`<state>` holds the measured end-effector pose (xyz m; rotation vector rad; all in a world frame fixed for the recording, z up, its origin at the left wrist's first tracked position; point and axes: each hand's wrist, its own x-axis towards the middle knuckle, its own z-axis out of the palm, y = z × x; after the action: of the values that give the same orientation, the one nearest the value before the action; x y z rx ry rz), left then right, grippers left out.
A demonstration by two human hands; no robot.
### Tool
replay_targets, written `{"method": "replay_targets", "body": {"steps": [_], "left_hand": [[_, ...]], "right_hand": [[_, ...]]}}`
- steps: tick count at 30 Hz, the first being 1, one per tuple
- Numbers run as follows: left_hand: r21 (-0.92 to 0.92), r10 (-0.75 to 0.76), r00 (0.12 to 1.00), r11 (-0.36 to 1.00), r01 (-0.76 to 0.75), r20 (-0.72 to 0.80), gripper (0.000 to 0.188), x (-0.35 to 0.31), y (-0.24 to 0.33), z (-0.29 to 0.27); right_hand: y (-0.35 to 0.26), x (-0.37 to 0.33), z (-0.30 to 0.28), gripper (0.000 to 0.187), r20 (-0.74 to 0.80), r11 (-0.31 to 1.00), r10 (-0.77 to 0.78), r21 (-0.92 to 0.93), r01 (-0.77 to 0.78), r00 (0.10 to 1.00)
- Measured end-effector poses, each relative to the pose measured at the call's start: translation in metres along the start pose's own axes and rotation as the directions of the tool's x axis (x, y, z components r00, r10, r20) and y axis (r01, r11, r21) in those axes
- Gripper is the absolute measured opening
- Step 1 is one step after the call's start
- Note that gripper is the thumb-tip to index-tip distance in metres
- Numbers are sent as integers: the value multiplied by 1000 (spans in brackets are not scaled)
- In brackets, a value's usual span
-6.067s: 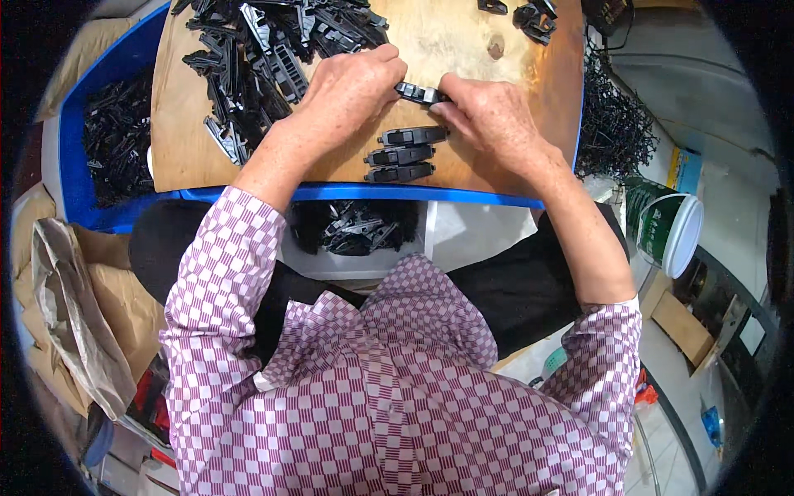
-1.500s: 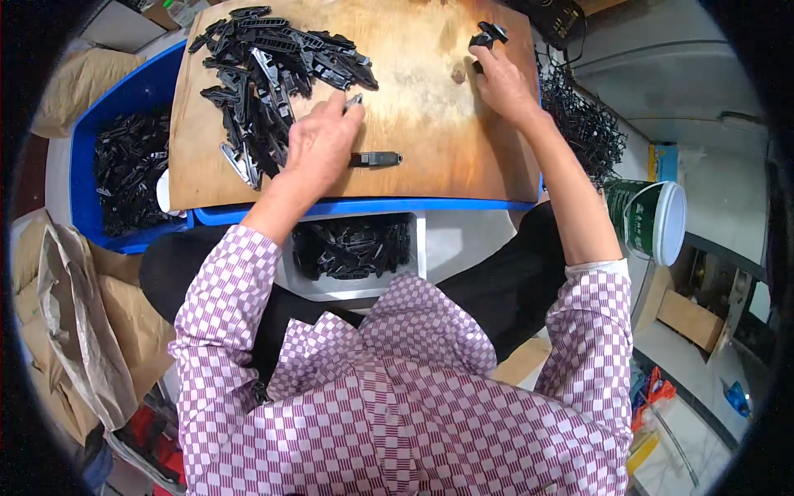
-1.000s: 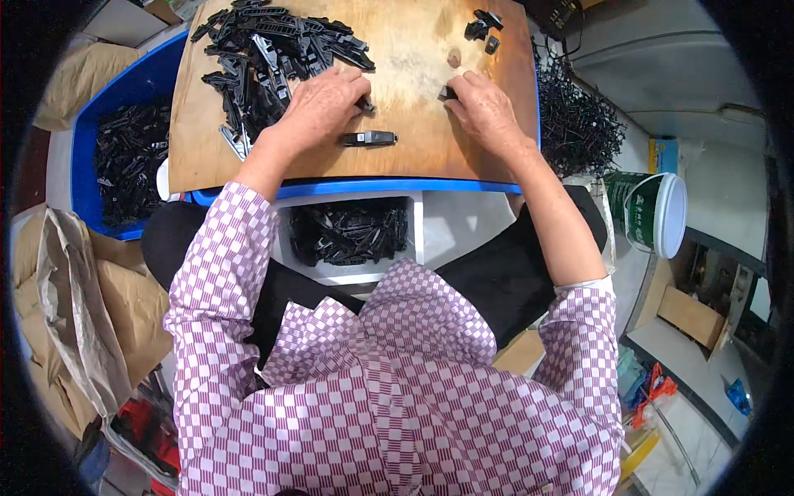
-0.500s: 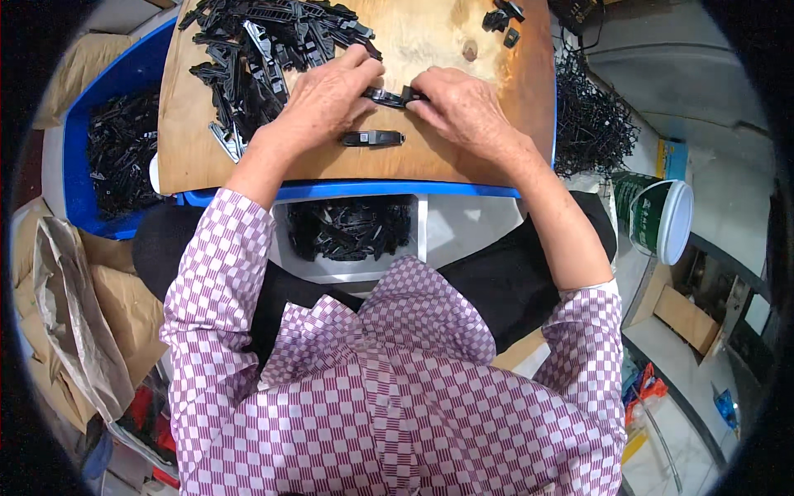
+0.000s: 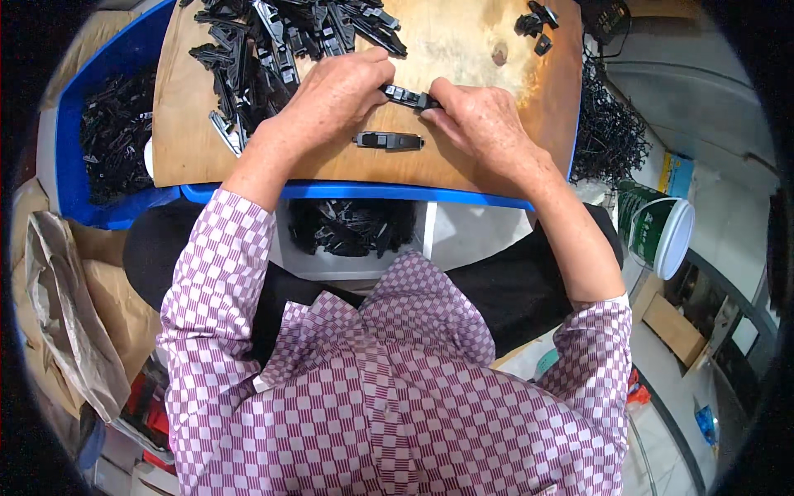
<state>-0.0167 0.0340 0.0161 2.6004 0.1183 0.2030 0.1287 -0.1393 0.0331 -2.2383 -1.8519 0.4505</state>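
Above a wooden board (image 5: 480, 165), a narrow black plastic part (image 5: 407, 97) spans the gap between my two hands. My left hand (image 5: 335, 93) pinches its left end, and my right hand (image 5: 480, 120) grips its right end; the fingertips hide both ends. A second black plastic part (image 5: 389, 140) of similar shape lies on the board just below them. Beyond my left hand spreads a heap of similar black parts (image 5: 277, 45), some with shiny grey faces.
Small black pieces (image 5: 538, 21) lie at the board's far right. A blue bin (image 5: 70, 157) of black parts stands left, a grey tray (image 5: 318, 266) below the board. Right are a tangle of thin black pieces (image 5: 608, 132) and a green bucket with white lid (image 5: 674, 240).
The view has shifted slightly, so board and hands sit a little differently in it. Both hands still hold the part, whose upper face now shows more between them.
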Motion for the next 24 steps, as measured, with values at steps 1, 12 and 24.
{"method": "replay_targets", "body": {"steps": [1,12,24], "left_hand": [[12,7,1000,1000,-7,5,12,0,0,0],[23,82,994,996,-80,-66,15,-3,-13,6],[-21,-290,857,950,311,-426,29,-101,-24,-11]], "right_hand": [[0,0,0,22,4,1000,7,-3,-7,1000],[-8,27,29,19,-160,997,-75,24,80,984],[-78,-45,67,21,100,964,-235,147,219,967]]}}
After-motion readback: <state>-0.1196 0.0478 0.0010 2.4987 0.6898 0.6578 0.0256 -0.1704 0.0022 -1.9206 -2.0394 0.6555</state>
